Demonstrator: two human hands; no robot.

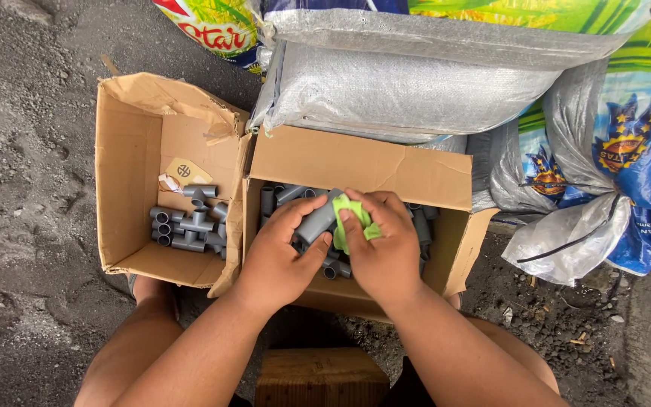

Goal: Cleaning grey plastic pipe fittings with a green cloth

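Now we wipe: our left hand (276,260) grips a grey plastic pipe tee fitting (318,220), our right hand (382,249) presses a green cloth (356,222) against it; turning it comes next, we judge.

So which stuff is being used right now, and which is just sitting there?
In use:
left hand holding a grey pipe fitting
right hand pressing a green cloth on it
right box of grey fittings, under both hands

Just lying about:
left box, with a few fittings
woven sacks
wooden block
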